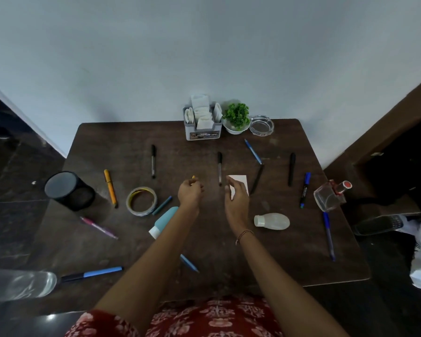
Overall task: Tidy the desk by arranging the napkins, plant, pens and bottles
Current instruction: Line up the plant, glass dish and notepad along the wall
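Observation:
My left hand (190,192) is curled around a small yellow pen whose tip (193,177) pokes out above the fingers. My right hand (236,198) hovers with relaxed fingers over a white napkin (241,182) lying flat mid-table. A grey napkin holder (203,128) and a potted plant (236,117) stand at the back edge. Several pens lie scattered, among them a black marker (219,169), an orange pen (110,188) and a blue pen (253,152). A teal tube (164,221), a white bottle (272,221) and a perfume bottle (329,197) lie on the table.
A black mesh pen cup (68,190) stands at the left, with a tape roll (141,201) beside it. A glass ashtray (261,125) sits by the plant. A clear plastic bottle (17,284) lies at the front left corner. The wall runs right behind the table (131,142).

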